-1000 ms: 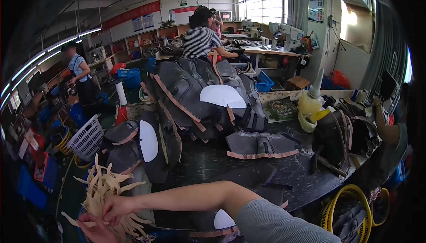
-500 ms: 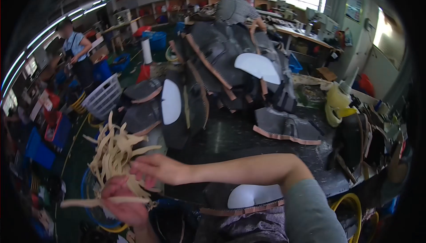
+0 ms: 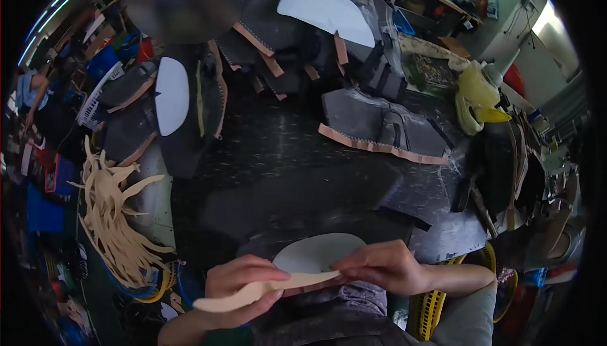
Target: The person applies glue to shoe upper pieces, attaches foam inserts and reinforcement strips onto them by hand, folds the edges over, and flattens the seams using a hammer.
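A long curved beige strip [image 3: 306, 280], soft-looking and foam-like, lies across both hands near the table's front edge. My left hand [image 3: 243, 283] is closed on it between thumb and fingers, its wider end sticking out to the left. The other tip is pinched by my right hand [image 3: 386, 267]. Just behind the strip, a white half-round piece [image 3: 316, 250] lies on dark material, partly hidden by my fingers. On the left, a heap of similar beige strips [image 3: 117, 219] hangs over a basket beside the table.
Dark stitched panels with pinkish edging, one a flat panel [image 3: 386, 124], lie on the black table [image 3: 272, 137]. White half-round pieces [image 3: 172, 96] rest on others. A yellow bag [image 3: 475, 93] stands at the right. Yellow baskets [image 3: 433, 308] are below the edge. A person [image 3: 31, 93] is far left.
My hands have moved right from the heap of strips to in front of my body. My right hand now grips the strip's other end. The view has tilted downward.
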